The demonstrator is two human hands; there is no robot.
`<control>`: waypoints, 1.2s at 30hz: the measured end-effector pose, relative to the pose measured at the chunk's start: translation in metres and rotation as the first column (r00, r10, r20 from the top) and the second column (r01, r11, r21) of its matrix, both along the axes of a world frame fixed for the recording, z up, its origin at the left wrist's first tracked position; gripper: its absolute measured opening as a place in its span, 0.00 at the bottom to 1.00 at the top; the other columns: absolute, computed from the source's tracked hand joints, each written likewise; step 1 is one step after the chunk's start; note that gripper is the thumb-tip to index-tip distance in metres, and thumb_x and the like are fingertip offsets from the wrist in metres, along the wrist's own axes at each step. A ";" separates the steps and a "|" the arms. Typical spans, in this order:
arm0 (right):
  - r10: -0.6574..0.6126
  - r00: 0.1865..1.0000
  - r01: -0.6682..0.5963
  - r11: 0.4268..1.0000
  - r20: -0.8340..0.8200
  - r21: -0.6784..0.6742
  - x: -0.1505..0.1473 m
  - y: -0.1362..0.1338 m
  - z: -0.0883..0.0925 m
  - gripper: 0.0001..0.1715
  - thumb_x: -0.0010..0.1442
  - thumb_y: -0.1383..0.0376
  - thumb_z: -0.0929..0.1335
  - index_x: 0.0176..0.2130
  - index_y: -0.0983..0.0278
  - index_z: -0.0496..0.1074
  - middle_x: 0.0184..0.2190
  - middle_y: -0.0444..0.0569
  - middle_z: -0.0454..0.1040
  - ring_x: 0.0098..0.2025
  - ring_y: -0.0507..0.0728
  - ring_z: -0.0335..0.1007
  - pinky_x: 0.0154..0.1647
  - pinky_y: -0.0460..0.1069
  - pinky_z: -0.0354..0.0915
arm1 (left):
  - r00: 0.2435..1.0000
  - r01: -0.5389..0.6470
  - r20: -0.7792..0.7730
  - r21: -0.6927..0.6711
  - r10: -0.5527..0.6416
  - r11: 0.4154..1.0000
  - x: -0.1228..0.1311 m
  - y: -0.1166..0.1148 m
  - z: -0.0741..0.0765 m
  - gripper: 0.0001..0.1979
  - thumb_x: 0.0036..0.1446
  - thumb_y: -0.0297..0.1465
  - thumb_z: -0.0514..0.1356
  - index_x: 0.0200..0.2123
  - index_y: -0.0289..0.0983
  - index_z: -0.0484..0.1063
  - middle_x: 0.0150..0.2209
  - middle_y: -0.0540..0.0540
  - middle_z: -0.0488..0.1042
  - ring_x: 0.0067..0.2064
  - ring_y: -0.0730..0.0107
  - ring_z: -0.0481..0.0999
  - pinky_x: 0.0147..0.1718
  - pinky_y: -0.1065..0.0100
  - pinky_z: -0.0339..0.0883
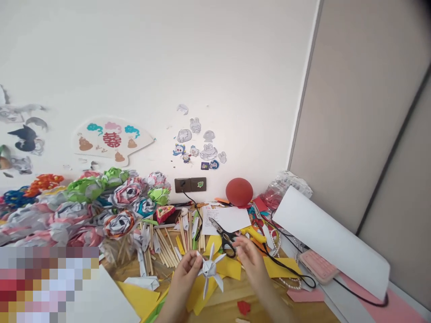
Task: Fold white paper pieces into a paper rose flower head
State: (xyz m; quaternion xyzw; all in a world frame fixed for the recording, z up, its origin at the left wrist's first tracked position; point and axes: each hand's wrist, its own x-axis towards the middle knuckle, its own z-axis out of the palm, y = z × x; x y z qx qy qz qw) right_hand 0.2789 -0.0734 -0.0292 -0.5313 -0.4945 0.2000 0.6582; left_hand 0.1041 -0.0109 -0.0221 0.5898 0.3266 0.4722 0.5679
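My left hand (186,270) pinches a petal of a white folded paper flower (209,268), whose several pointed petals spread out from a boxy centre. To its right, my right hand (248,256) is open with bent fingers and holds nothing that I can see. Just beyond that hand lie black-handled scissors (225,237), blades pointing away to the left. A yellow glue gun (253,234) rests right behind my right fingers. Sheets of yellow paper (230,268) lie beneath and around the flower.
Paper roses (125,193) crowd the left side. Wooden sticks (164,249) lie in the middle. Farther back are a red balloon (239,192) and a written sheet (232,219). A black cable, a pink keypad-like object (318,265) and a large white sheet (332,242) occupy the right.
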 end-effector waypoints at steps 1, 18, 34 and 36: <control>0.041 0.998 -0.042 0.999 -0.053 -0.016 -0.002 0.002 -0.002 0.25 0.54 0.46 0.63 0.39 0.64 0.69 0.34 0.54 0.75 0.37 0.59 0.72 0.38 0.53 0.68 | 1.000 0.010 0.020 -0.015 -0.010 1.000 0.000 0.000 0.000 0.20 0.42 0.50 0.62 0.25 0.38 0.65 0.22 0.53 0.71 0.26 0.72 0.69 0.28 0.72 0.62; 0.170 0.985 -0.171 0.984 -0.034 -0.051 -0.023 0.002 -0.009 0.11 0.53 0.58 0.67 0.31 0.64 0.69 0.27 0.47 0.72 0.30 0.55 0.69 0.31 0.48 0.65 | 0.965 0.257 0.095 -0.141 -0.245 0.956 0.007 -0.005 -0.005 0.20 0.37 0.44 0.68 0.30 0.36 0.72 0.26 0.47 0.75 0.30 0.67 0.73 0.32 0.67 0.65; 0.126 0.991 -0.122 0.989 0.045 -0.087 -0.027 -0.009 0.003 0.08 0.52 0.68 0.66 0.35 0.64 0.69 0.32 0.49 0.73 0.35 0.57 0.71 0.38 0.50 0.67 | 0.983 0.137 -0.132 0.082 -0.126 0.987 0.004 -0.015 -0.002 0.15 0.48 0.42 0.62 0.29 0.35 0.73 0.26 0.47 0.74 0.30 0.67 0.72 0.31 0.69 0.65; 0.144 0.984 -0.136 0.988 0.104 -0.076 -0.028 -0.010 0.004 0.10 0.51 0.71 0.65 0.36 0.64 0.69 0.34 0.49 0.73 0.38 0.57 0.71 0.41 0.50 0.67 | 0.975 0.139 -0.191 0.142 -0.111 0.980 0.003 -0.014 -0.003 0.15 0.50 0.42 0.59 0.31 0.35 0.74 0.29 0.45 0.75 0.33 0.65 0.73 0.34 0.68 0.66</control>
